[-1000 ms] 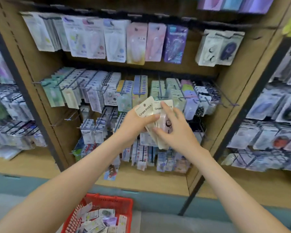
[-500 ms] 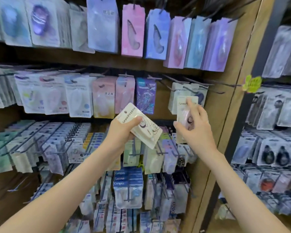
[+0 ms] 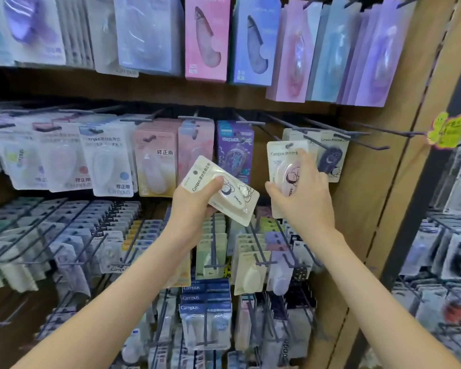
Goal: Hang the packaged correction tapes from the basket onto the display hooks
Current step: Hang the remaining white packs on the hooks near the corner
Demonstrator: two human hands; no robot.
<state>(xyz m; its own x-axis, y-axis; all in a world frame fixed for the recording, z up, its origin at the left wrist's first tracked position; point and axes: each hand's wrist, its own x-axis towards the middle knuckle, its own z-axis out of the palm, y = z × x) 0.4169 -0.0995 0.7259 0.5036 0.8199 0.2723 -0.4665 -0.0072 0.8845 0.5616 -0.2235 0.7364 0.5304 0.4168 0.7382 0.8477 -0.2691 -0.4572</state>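
carrier: wooden display rack | fitted: metal hooks | hanging: packaged correction tapes | lower rows: blurred, probably tapes too

The cream-carded correction tape pack in my left hand lies tilted, its hang-hole end up and to the left. Its clear blister faces me, showing a white dispenser with a small cartoon figure. The second pack stands upright in my right hand. It has a cream card and a pinkish dispenser under the blister, and its hang hole is at the top, near a dark wire display hook. Whether the hole is on the hook I cannot tell. Matching packs hang just behind it, one with a dark dispenser.
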